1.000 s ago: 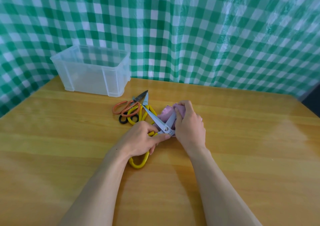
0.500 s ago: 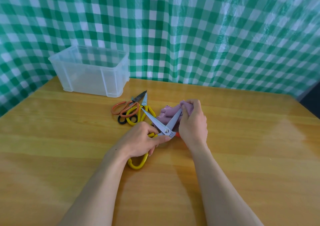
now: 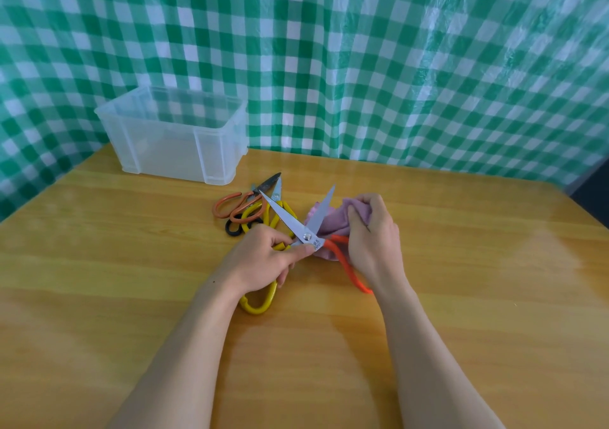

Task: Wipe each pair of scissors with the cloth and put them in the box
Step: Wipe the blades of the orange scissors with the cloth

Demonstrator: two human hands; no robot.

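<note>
My left hand (image 3: 263,260) grips an open pair of scissors (image 3: 306,236) near the pivot; its two steel blades spread in a V pointing away from me. A yellow handle loop (image 3: 260,300) sticks out under that hand, and an orange handle (image 3: 349,265) runs under my right hand. My right hand (image 3: 374,241) holds the bunched purple cloth (image 3: 333,221) against the right blade (image 3: 324,208). Behind the blades lies a small pile of other scissors (image 3: 245,209) with orange, yellow and black handles. The clear plastic box (image 3: 171,138) stands at the back left with nothing visible inside.
Everything rests on a wooden table (image 3: 461,297). A green and white checked sheet (image 3: 362,66) hangs right behind its far edge and wraps round the left side. The box stands close behind the scissor pile.
The held scissors have spread wider, and the orange handle has come into view. My right hand with the cloth has slid up along the right blade. My left hand stays put.
</note>
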